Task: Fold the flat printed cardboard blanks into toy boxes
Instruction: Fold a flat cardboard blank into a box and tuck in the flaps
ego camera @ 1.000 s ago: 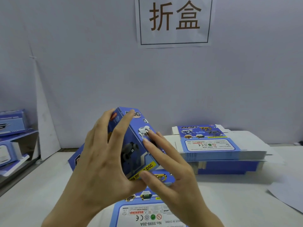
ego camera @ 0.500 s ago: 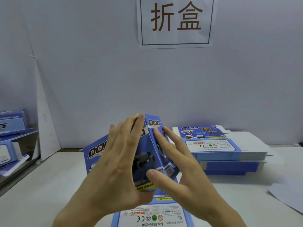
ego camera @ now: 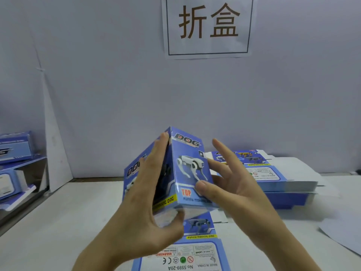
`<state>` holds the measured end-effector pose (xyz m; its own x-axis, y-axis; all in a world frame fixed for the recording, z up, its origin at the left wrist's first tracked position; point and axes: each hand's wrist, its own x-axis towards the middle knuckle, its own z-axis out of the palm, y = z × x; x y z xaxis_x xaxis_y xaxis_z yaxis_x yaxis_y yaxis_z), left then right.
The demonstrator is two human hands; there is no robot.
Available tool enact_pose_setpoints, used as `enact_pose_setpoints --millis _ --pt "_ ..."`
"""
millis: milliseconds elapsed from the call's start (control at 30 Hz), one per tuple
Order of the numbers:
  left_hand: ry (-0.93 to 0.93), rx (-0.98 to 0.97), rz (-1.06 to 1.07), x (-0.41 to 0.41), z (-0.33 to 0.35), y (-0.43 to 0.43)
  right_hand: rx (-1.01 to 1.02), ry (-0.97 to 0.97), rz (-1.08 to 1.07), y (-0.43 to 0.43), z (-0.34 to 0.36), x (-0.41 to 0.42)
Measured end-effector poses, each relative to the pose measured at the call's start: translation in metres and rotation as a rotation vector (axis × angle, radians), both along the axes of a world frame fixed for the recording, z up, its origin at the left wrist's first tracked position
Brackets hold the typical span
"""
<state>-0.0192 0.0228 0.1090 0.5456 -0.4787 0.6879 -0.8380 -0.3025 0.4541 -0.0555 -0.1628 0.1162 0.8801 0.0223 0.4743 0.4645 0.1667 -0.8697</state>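
A blue toy box (ego camera: 187,169) printed with a white robot dog and "DOG" is held upright above the table, one corner edge facing me. My left hand (ego camera: 140,208) grips it, straight fingers flat on its left face and thumb hooked under the bottom edge. My right hand (ego camera: 234,192) is at its right side: the thumb presses the front face near "TOP", and the spread, straight fingers touch the right edge. A flat printed blank (ego camera: 195,255) lies on the table beneath the box. The box's far side is hidden.
A stack of flat blue blanks (ego camera: 277,178) lies on the white table (ego camera: 58,222) at the right, behind my right hand. Folded boxes (ego camera: 15,145) sit on a shelf at far left. A loose white sheet (ego camera: 343,229) lies at the right edge. A paper sign (ego camera: 209,26) hangs on the wall.
The box has turned and stood more upright, so the white-dog face now shows. My right fingers came off the front face and spread, leaving the thumb on it. My left hand stayed on the left face.
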Motion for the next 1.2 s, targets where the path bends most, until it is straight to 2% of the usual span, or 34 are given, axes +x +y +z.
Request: enact_pose_setpoints --millis 200,300,367,433,500,567,600,667,733,800,833,867,967,1000,1067,1133,1200 --pt "0.048 -0.063 -0.08 -0.004 0.001 -0.006 -0.039 -0.016 -0.053 0.008 -0.003 -0.002" --pt "-0.143 -0.008 -0.021 -0.01 0.0 -0.014 -0.07 -0.016 -0.067 0.008 -0.004 -0.005" --pt "-0.166 -0.051 -0.034 -0.014 0.002 -0.021 -0.034 -0.013 -0.1 0.005 -0.002 -0.006" --pt "-0.197 -0.114 0.089 -0.017 0.0 -0.017 0.049 0.018 -0.106 0.002 0.002 -0.006" --pt "-0.176 -0.053 0.081 -0.014 -0.003 -0.006 0.061 0.07 -0.14 0.002 0.002 -0.003" --pt "-0.275 0.051 0.033 -0.008 -0.001 -0.008 0.007 0.14 -0.197 0.003 -0.001 0.001" --pt "-0.228 0.067 -0.013 -0.004 -0.003 -0.009 -0.002 0.196 -0.216 0.003 -0.003 0.004" --pt "0.018 -0.107 -0.064 -0.007 0.003 -0.02 -0.01 0.326 -0.215 0.001 -0.009 0.01" --pt "0.029 -0.064 -0.075 -0.005 -0.002 -0.016 -0.021 0.426 -0.21 0.0 -0.015 0.015" --pt "0.1 -0.005 -0.134 0.001 -0.012 -0.009 0.016 0.45 -0.22 -0.002 -0.022 0.021" --pt "0.099 -0.035 -0.12 0.007 -0.02 -0.005 0.061 0.434 -0.221 -0.003 -0.026 0.024" --pt "0.072 -0.115 -0.069 0.009 -0.016 -0.008 0.113 0.415 -0.204 -0.005 -0.03 0.027" --pt "-0.012 -0.352 0.301 0.02 -0.017 -0.012 0.254 0.355 -0.015 -0.01 -0.032 0.032" --pt "0.037 -0.415 0.367 0.022 -0.018 -0.012 0.27 0.34 0.047 -0.013 -0.032 0.032" --pt "0.358 -0.559 0.278 0.031 -0.017 -0.006 0.163 0.364 0.164 -0.021 -0.032 0.033" --pt "0.639 -0.652 0.06 0.041 -0.016 0.004 -0.079 0.427 0.22 -0.032 -0.031 0.03" --pt "0.695 -0.624 0.036 0.048 -0.016 0.015 -0.351 0.458 0.151 -0.045 -0.03 0.026"
